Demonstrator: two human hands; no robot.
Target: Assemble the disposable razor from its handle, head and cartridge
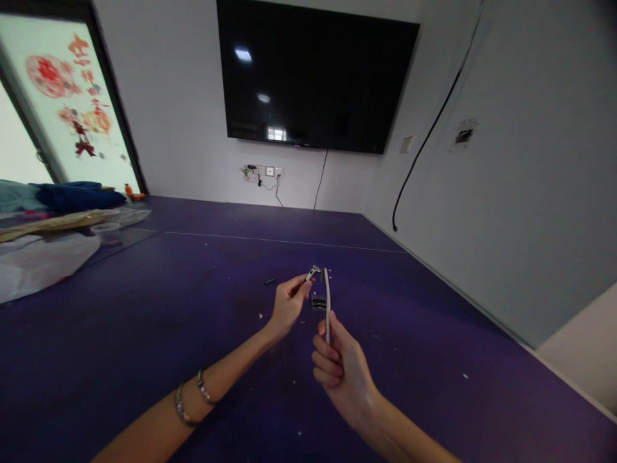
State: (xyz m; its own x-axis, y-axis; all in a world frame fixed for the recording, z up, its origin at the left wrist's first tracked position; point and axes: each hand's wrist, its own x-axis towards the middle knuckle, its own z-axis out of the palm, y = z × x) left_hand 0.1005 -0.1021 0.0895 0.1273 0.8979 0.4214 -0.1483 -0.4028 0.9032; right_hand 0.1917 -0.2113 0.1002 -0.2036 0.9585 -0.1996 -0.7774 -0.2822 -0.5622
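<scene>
My left hand is closed in a pinch on a small pale piece with a dark slot and a metallic-looking far end. My right hand wraps round a long, thin, pale grey strip, held upright and slightly bent. Its top is close to the far end of the small piece; I cannot tell whether they touch. Just left of the strip is a small dark part with metallic bits, too small to name. A short dark green stick lies left of my left hand.
Tiny white scraps are scattered over the purple surface. Clear plastic sheeting and dark blue cloth lie at the left. A black cable hangs along the right wall, and a television is mounted ahead.
</scene>
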